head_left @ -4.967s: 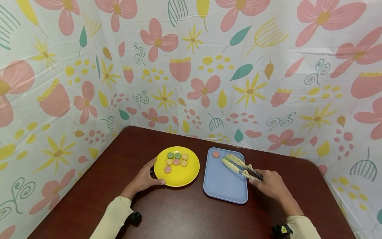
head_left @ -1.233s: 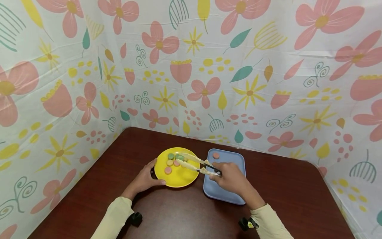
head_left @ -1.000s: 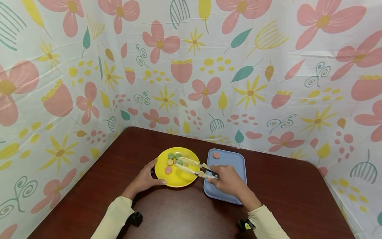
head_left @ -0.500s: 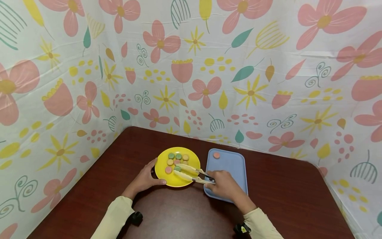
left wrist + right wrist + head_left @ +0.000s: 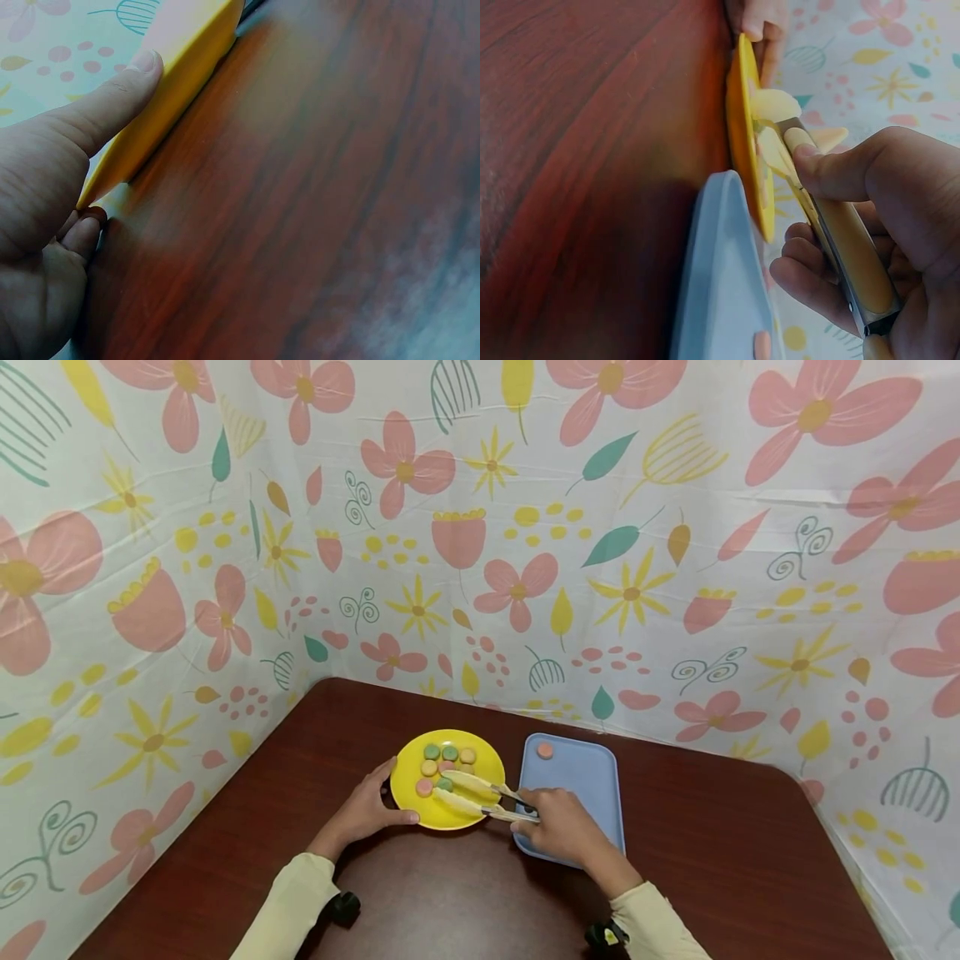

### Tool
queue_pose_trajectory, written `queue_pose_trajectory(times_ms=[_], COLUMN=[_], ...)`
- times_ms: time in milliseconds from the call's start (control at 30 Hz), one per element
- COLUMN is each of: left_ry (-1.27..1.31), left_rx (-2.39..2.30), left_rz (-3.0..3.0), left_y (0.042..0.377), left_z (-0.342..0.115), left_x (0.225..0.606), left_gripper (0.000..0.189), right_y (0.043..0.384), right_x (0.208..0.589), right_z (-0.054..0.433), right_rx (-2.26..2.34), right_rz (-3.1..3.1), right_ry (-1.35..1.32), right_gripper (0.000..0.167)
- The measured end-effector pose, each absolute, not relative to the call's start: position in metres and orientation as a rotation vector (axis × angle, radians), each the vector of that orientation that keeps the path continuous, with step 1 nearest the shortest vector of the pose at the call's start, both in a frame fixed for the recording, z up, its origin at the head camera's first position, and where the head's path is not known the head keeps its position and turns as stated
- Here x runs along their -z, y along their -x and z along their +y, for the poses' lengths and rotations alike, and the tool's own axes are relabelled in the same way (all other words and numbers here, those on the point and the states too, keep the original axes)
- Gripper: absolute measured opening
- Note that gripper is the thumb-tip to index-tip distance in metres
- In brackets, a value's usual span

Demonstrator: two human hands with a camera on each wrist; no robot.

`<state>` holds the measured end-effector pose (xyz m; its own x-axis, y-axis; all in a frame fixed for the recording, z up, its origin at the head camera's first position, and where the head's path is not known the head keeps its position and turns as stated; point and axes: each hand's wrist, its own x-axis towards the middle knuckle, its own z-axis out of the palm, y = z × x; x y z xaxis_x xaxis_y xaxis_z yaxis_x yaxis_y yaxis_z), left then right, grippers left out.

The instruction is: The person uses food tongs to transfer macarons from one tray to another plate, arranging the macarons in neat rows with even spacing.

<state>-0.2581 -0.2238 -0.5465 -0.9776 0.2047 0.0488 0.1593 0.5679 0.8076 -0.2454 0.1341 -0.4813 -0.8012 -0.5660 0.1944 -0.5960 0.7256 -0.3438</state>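
Observation:
My left hand [image 5: 367, 806] holds the left rim of the yellow plate [image 5: 435, 816], its thumb on the rim, as the left wrist view also shows. My right hand [image 5: 564, 828] grips a pair of tongs [image 5: 855, 259] with pale yellow tips. Those tips stand apart over the plate, on either side of a green macaron [image 5: 445, 785] near its front. Several more small macarons in green, yellow and pink lie in rows on the plate, partly covered by the tongs. A pink macaron [image 5: 424, 787] sits at the left of the front row.
A blue tray [image 5: 577, 764] lies right of the plate, under my right hand, with one orange-pink macaron [image 5: 544, 751] in its far left corner. The dark wooden table [image 5: 735, 827] meets a flower-printed cloth [image 5: 517, 643] at the back and left.
My right hand has moved left from the tray to the plate, bringing a green macaron in the tongs to the front row. The tong tips have parted around it. My left hand stays put.

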Motion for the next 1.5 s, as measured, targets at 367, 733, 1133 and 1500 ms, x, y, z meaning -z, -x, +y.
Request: queue_pose_trajectory(times_ms=[367, 733, 1133, 1500], left_ry=[-0.334, -0.340, -0.321, -0.338], left_rx=[-1.402, -1.407, -1.416, -1.421], left_rz=[2.746, 2.742, 2.739, 2.743], left_y=[0.258, 0.258, 0.257, 0.258], left_z=[-0.224, -0.225, -0.224, -0.224], left_x=[0.545, 0.548, 0.548, 0.549], left_gripper=[0.120, 0.119, 0.121, 0.120], right_y=[0.239, 0.245, 0.258, 0.273], right_x=[0.448, 0.424, 0.452, 0.476], right_z=[0.167, 0.227, 0.264, 0.267], right_rx=[-0.644, -0.545, -0.555, -0.599], right_rz=[-2.877, -2.940, -2.923, -3.001], right_ry=[-0.825, -0.603, -0.477, -0.435], right_gripper=[0.051, 0.063, 0.047, 0.047])
